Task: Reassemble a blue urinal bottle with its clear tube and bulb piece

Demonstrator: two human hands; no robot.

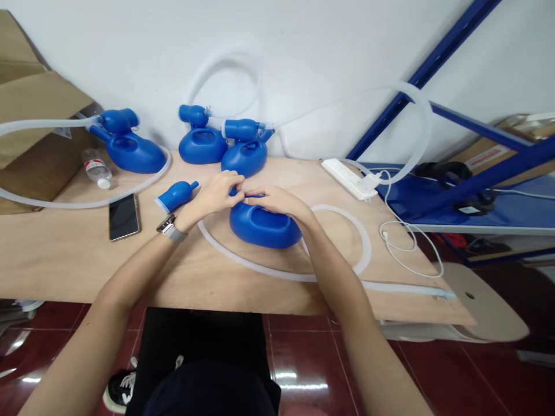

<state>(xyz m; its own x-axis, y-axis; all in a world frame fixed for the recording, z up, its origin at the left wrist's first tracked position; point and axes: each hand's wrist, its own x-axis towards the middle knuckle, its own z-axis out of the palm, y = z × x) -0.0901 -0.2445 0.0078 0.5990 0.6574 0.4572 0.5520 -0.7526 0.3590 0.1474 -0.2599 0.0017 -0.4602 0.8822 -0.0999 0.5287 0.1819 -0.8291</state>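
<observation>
A blue plastic urinal bottle (266,231) with a built-in handle lies on the table in front of me. My left hand (221,193) is closed around its neck end at the upper left, fingertips pinched together. Reaching over the handle, my right hand (277,201) has its fingers closed at the same neck, close to the left fingertips. Whether a small part sits between the fingers is hidden. A loose blue funnel-shaped head (176,196) rests left of my left wrist. Behind and beneath my forearms curls a translucent white tube (260,267), its fitting end near the table's right front.
Blue bottles with heads and tubes stand along the wall: one at left (136,153), two in the middle (202,145). A phone (124,218), water bottle (97,169) and cardboard box (47,150) are leftward. At right are a power strip (347,178), cable and blue shelf frame (468,199).
</observation>
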